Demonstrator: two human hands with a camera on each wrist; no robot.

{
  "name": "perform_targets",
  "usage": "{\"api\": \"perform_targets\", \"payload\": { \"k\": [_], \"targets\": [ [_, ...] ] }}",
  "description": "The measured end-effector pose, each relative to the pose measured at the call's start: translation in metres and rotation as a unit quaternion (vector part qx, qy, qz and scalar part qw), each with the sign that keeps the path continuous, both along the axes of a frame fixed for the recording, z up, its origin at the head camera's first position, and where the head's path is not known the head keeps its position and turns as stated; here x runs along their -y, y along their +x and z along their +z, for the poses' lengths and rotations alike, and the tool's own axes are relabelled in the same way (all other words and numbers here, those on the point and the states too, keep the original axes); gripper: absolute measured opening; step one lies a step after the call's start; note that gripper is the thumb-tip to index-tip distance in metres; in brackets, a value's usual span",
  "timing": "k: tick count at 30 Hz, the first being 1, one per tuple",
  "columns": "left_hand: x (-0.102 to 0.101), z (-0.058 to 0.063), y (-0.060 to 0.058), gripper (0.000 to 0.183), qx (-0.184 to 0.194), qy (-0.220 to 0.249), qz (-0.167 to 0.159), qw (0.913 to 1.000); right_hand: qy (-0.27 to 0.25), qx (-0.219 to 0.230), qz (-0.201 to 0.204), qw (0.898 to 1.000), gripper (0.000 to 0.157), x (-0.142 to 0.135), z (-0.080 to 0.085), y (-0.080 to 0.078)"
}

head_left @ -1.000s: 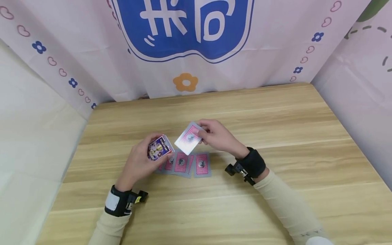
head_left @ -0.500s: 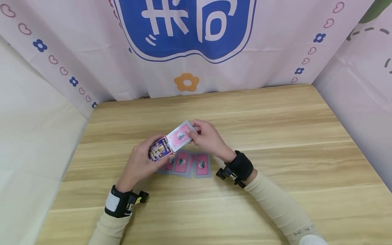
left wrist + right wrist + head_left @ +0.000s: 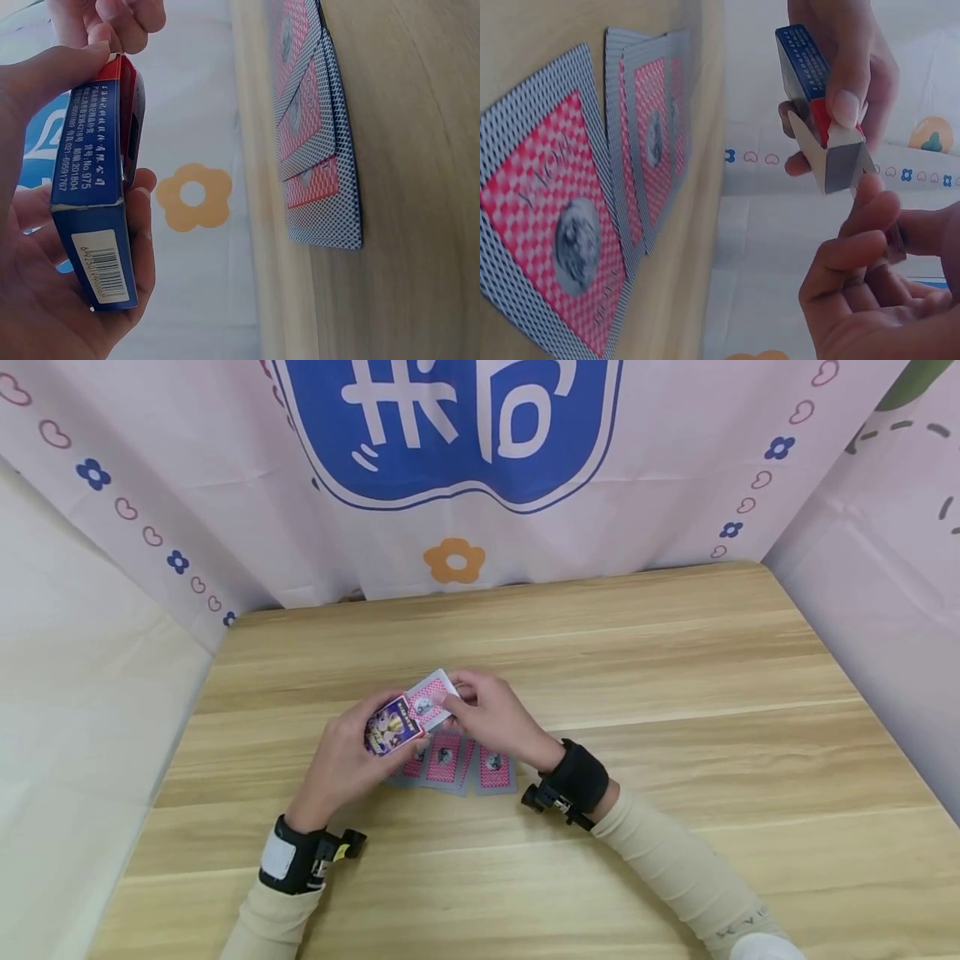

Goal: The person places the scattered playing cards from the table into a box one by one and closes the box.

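My left hand grips a blue and red playing-card box, raised above the table with its open end toward the right hand. In the left wrist view the box shows white print and a barcode on its side. My right hand pinches a red-checked playing card by its outer end. The card's other end meets the box mouth, and about half of its back shows. In the right wrist view a white flap stands out at the box's open end.
Several playing cards lie back up on the wooden table below the hands, overlapping at the left. One card lies at the right of the row. A printed cloth hangs behind the table.
My right hand has moved left and a little down, bringing the card from apart from the box to its mouth, then partly in. The left hand has stayed nearly still.
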State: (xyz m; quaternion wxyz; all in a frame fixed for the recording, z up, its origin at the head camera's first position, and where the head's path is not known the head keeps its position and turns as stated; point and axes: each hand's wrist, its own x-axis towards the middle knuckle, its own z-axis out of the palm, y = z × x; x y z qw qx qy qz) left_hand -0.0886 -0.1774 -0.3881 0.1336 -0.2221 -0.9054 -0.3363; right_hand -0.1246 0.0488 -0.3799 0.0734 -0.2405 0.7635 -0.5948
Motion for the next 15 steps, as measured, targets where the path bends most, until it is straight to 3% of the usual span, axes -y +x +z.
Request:
{"api": "perform_targets", "payload": {
  "k": [4, 7, 10, 15],
  "targets": [
    [0.000, 0.001, 0.000, 0.069, -0.005, 0.000, 0.017, 0.9998, 0.006, -0.057, -0.038, 0.998, 0.034, -0.003, 0.004, 0.000],
    [0.001, 0.002, 0.000, 0.068, -0.003, 0.002, 0.024, 0.9997, 0.004, -0.104, -0.049, 0.993, 0.030, -0.002, 0.009, 0.004],
    [0.001, 0.001, 0.000, 0.068, -0.004, 0.001, 0.026, 0.9997, 0.007, -0.134, -0.038, 0.990, 0.025, 0.004, 0.007, 0.008],
    [-0.001, 0.001, 0.001, 0.069, -0.008, -0.002, 0.026, 0.9996, 0.017, -0.139, -0.011, 0.990, 0.024, 0.011, -0.002, 0.009]
  ]
}}
